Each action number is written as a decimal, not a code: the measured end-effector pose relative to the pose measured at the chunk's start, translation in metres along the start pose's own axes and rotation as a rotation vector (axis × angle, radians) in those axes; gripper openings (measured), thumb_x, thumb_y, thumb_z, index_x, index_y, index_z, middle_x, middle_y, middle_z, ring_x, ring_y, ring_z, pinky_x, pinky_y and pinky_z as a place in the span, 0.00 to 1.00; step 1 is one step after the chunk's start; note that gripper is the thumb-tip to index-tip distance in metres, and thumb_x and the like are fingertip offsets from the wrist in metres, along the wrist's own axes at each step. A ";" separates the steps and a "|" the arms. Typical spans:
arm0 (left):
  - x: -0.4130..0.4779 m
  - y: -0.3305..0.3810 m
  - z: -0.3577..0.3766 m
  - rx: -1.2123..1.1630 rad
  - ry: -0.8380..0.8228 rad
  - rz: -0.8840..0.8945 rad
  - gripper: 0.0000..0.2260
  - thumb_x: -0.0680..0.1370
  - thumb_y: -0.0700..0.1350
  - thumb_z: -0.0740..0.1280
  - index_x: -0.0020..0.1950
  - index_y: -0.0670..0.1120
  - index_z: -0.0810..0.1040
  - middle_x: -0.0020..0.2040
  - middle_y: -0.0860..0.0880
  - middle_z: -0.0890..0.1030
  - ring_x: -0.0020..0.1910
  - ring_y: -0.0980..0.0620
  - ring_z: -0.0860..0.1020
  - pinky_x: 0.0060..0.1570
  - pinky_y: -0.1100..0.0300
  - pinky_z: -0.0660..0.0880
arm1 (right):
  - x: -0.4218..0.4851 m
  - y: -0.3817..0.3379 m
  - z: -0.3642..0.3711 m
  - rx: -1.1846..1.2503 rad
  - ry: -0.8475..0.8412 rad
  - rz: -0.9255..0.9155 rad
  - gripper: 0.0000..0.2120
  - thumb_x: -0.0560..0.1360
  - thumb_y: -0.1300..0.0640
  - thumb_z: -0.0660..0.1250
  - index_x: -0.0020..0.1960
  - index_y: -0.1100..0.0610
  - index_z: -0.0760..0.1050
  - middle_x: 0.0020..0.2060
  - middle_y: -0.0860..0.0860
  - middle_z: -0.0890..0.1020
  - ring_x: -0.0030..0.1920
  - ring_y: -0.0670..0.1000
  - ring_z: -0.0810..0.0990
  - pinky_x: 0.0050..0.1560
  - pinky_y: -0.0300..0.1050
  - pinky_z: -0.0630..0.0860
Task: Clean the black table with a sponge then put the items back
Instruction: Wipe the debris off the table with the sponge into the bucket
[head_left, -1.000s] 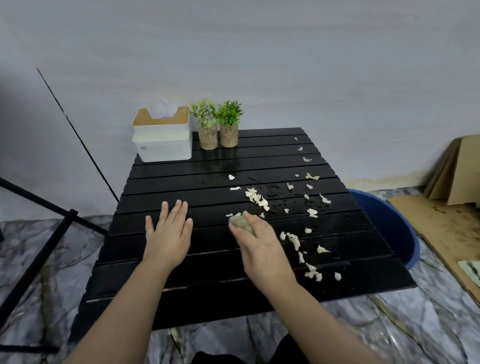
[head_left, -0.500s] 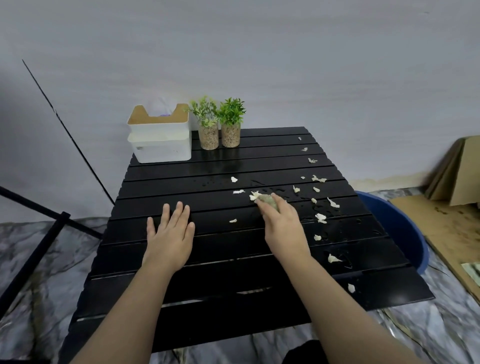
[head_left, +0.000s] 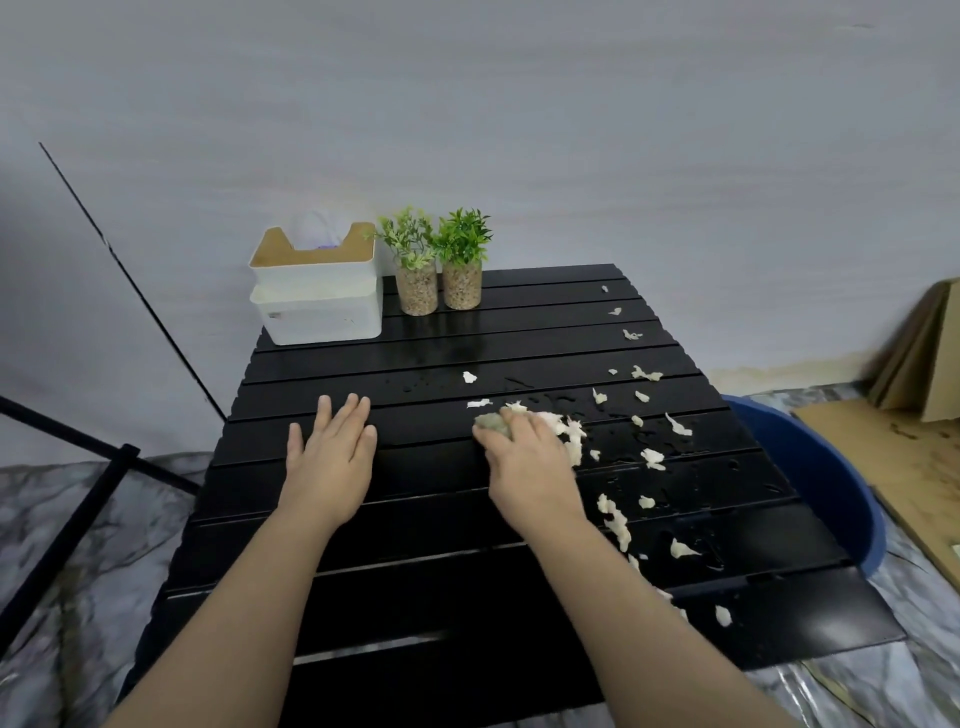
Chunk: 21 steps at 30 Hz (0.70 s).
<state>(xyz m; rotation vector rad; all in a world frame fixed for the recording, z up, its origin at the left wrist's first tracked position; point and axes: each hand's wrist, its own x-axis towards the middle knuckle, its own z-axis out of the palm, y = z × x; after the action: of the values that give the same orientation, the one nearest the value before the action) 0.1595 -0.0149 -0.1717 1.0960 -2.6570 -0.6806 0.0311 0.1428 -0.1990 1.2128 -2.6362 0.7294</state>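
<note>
Black slats of the table (head_left: 415, 597) glisten with water droplets near the right edge, where pale scraps (head_left: 613, 519) lie scattered. The right hand (head_left: 530, 462) has its fingers curled tight around a grey-green sponge (head_left: 491, 422) pressed to the tabletop near its middle, likely herding the scraps toward the blue tub (head_left: 831, 493) just beyond the right edge. The left hand (head_left: 332, 462) lies flat, fingers spread, probably bracing the table. At the far-left corner stand a tissue box (head_left: 319, 301) and 2 potted plants (head_left: 436, 270), kept clear of the wiping.
</note>
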 end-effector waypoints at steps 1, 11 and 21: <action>0.006 0.001 0.000 0.014 -0.002 0.002 0.22 0.81 0.51 0.46 0.76 0.51 0.53 0.78 0.54 0.53 0.76 0.55 0.42 0.74 0.50 0.36 | 0.004 0.009 -0.004 0.000 0.024 0.028 0.18 0.68 0.66 0.67 0.56 0.54 0.79 0.60 0.61 0.78 0.58 0.65 0.74 0.56 0.60 0.72; 0.016 -0.006 0.019 0.129 -0.049 0.036 0.22 0.81 0.51 0.44 0.76 0.52 0.50 0.78 0.55 0.49 0.76 0.55 0.41 0.74 0.49 0.37 | -0.015 -0.049 0.000 0.049 0.049 -0.130 0.19 0.69 0.62 0.66 0.59 0.52 0.77 0.62 0.58 0.76 0.60 0.62 0.73 0.60 0.61 0.72; 0.014 -0.005 0.018 0.119 -0.045 0.041 0.22 0.81 0.51 0.44 0.76 0.52 0.50 0.78 0.55 0.49 0.76 0.55 0.41 0.74 0.50 0.36 | 0.007 0.015 -0.007 -0.009 0.042 0.022 0.19 0.63 0.69 0.71 0.51 0.54 0.82 0.52 0.61 0.81 0.47 0.65 0.78 0.44 0.59 0.78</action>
<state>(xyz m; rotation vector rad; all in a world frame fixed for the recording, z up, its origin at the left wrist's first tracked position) 0.1468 -0.0218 -0.1895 1.0644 -2.7815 -0.5526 0.0143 0.1502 -0.1960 1.1553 -2.6203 0.7380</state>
